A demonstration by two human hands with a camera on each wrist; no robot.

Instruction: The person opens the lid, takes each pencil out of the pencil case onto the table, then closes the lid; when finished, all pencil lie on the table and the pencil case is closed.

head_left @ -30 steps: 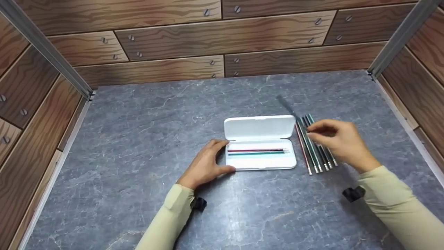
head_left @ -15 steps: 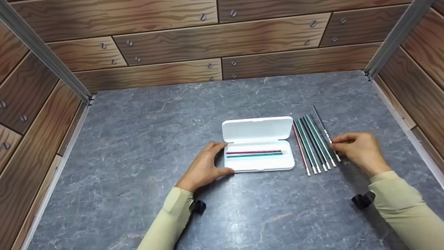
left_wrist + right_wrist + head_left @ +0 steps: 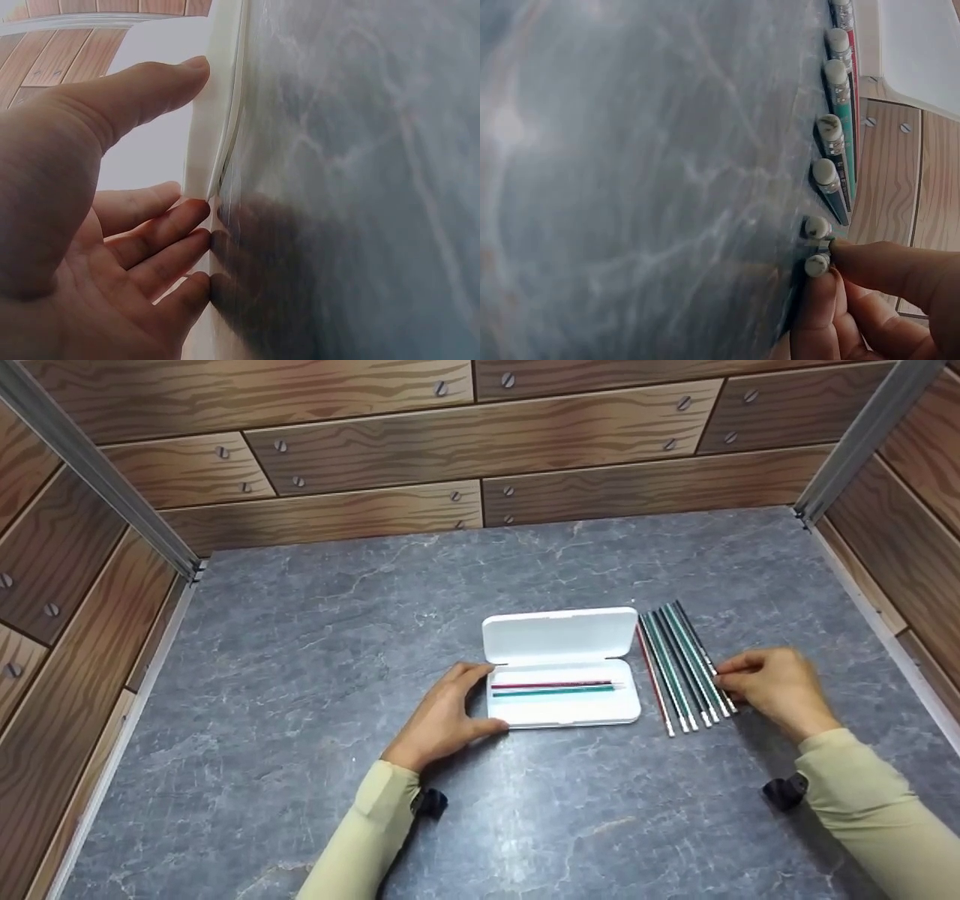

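A white pencil case (image 3: pixel 562 712) lies with its lid raised; a red pencil (image 3: pixel 551 685) and a green pencil (image 3: pixel 551 693) lie inside. My left hand (image 3: pixel 446 720) holds the case's left end, thumb at the front corner and fingers at the back one. In the left wrist view, the thumb and fingertips touch the case wall (image 3: pixel 214 105). To the right of the case, several pencils (image 3: pixel 671 667) lie in a slanted row, eraser ends toward me. My right hand (image 3: pixel 784 690) pinches a black pencil (image 3: pixel 696 637) at the row's right end, near its eraser (image 3: pixel 817 265).
The grey marbled tabletop (image 3: pixel 337 660) spreads around the case. Wood-patterned panels (image 3: pixel 375 457) stand behind and at both sides, with metal posts (image 3: pixel 855 442) at the back corners. A dark wrist camera (image 3: pixel 786 793) sits below my right sleeve.
My right hand has moved right and toward me with the black pencil, first outward past the row. The pencil now lies close against the row's right side. My left hand stays on the case.
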